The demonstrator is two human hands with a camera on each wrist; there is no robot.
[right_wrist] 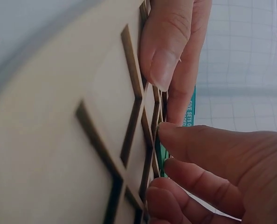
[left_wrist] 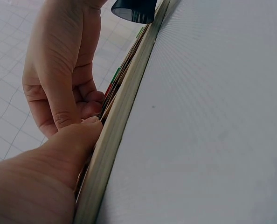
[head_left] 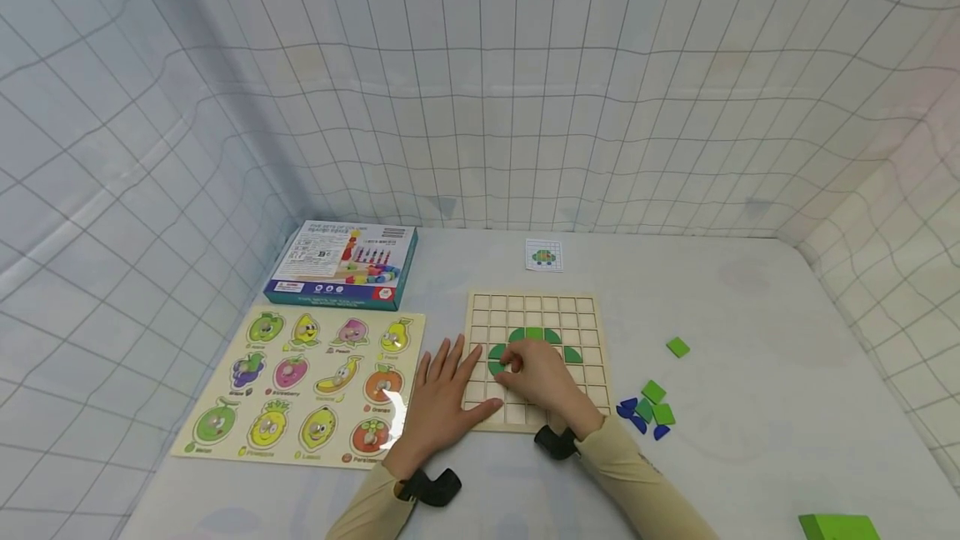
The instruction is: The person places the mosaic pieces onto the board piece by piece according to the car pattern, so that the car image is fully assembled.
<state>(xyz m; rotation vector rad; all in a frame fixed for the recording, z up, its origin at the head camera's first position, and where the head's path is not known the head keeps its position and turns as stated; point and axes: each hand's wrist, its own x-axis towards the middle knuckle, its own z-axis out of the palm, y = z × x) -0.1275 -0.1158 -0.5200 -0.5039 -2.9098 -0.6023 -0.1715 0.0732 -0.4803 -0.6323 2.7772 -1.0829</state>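
Observation:
A square wooden grid board [head_left: 585,304] lies flat on the table. My left hand [head_left: 438,407] rests on its left edge, fingers spread and straight, thumb pointing inward. My right hand [head_left: 542,373] is over the middle of the board, its thumb and fingers curled. In the right wrist view, thumb and finger pinch a green quarter-round tile [right_wrist: 162,151] low at the grid. Other dark green quarter-rounds, one of them a tile [head_left: 572,354] at the right, sit in cells, with a light green square tile [head_left: 533,332] in the upper row. My right hand covers some middle cells.
Right of the board lie loose light green squares [head_left: 654,392] and dark blue half-round tiles [head_left: 661,432]. A small pattern card [head_left: 543,255] lies behind it. At the left are a fruit puzzle board [head_left: 285,390] and a toy box [head_left: 341,265]. A green block [head_left: 837,527] stands front right.

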